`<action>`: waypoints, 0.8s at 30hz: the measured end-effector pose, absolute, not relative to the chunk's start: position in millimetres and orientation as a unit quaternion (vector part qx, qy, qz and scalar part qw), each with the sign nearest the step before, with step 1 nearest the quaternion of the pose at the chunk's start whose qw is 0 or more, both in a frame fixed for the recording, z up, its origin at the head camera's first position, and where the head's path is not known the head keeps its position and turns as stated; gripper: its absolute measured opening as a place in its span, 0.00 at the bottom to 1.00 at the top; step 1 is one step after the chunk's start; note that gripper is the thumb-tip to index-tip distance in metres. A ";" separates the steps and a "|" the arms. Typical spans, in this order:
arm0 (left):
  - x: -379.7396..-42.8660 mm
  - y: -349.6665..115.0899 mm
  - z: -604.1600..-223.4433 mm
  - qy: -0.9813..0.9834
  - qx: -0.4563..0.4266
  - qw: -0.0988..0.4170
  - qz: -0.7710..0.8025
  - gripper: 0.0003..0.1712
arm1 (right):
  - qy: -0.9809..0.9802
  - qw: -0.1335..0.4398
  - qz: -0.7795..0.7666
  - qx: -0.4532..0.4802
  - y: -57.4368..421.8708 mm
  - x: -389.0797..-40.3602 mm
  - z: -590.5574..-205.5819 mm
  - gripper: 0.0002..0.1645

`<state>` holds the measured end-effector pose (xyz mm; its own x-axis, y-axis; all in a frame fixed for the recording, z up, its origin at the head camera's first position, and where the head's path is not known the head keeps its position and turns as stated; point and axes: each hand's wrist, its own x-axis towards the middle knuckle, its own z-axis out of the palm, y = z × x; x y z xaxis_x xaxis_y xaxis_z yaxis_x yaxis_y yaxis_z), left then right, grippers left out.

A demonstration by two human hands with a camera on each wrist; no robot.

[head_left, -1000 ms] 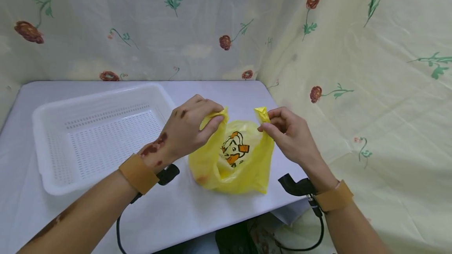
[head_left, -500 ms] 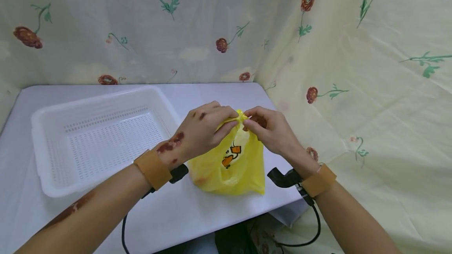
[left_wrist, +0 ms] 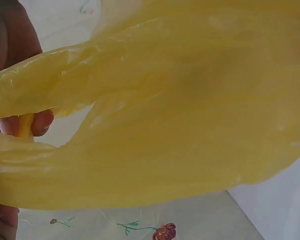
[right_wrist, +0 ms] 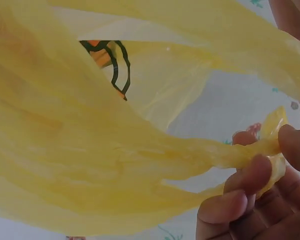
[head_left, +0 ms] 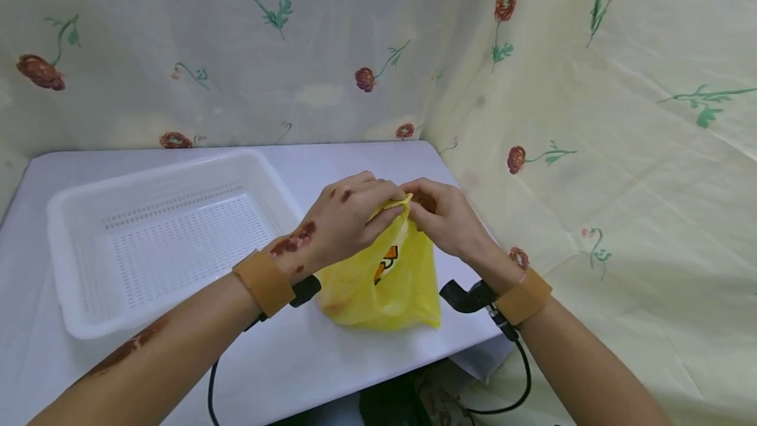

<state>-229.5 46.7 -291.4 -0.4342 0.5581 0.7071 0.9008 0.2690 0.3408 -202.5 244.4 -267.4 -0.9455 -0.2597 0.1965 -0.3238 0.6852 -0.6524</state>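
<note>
A yellow plastic carrier bag (head_left: 384, 294) with an orange and black cartoon print stands on the table, its top drawn up. My left hand (head_left: 355, 215) pinches the bag's upper edge between thumb and fingers. Close against it, my right hand (head_left: 446, 219) grips the bag's top from the other side. In the right wrist view, fingertips (right_wrist: 255, 175) hold a twisted, knot-like handle end (right_wrist: 275, 125), and a gap shows between the handles. The bag (left_wrist: 180, 125) fills most of the left wrist view. A faint reddish patch shows through its side; the contents cannot be made out.
A white perforated plastic basket (head_left: 189, 235) sits on the left of the white table (head_left: 284, 373), beside my left forearm. Floral cloth (head_left: 331, 31) hangs behind and to the right. Black cables run from both wrist cameras. The table's front edge lies just below the bag.
My hands were apart, each holding one side of the bag's mouth. They have come together over the bag, bringing its top together and folding the print partly out of sight.
</note>
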 end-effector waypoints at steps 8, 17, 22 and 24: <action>-232.9 51.1 -292.7 -0.753 -0.484 0.243 -0.374 0.07 | -0.890 -0.007 0.436 0.135 245.1 -203.9 -269.2 0.19; -232.8 58.5 -294.1 -0.746 -0.493 0.249 -0.371 0.07 | -0.887 0.012 0.439 0.142 240.8 -206.9 -278.5 0.21; -232.3 62.4 -294.2 -0.739 -0.501 0.264 -0.365 0.08 | -0.876 -0.009 0.461 0.141 239.0 -207.3 -283.1 0.14; -232.5 63.7 -294.0 -0.738 -0.500 0.271 -0.363 0.08 | -0.872 -0.027 0.466 0.148 240.5 -206.0 -283.9 0.11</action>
